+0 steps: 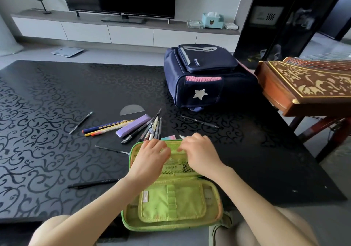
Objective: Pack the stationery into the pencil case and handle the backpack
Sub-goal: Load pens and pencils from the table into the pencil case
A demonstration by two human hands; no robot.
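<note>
1. The mesh flap of the open green pencil case (171, 204) is pinched at its upper edge by the left hand (152, 157) and the right hand (199, 153) — both are grasping the flap.
2. The far half should be spread flat and kept pinned, so that a pocket is left gaping before anything is fed in.
3. Just beyond the case, the bundle of pens (153, 128), the purple box (133, 125) and the loose pens lie on the table (47, 103) — unpacked.
4. The navy backpack (203, 78) stands further back, zipped, untouched.
</note>
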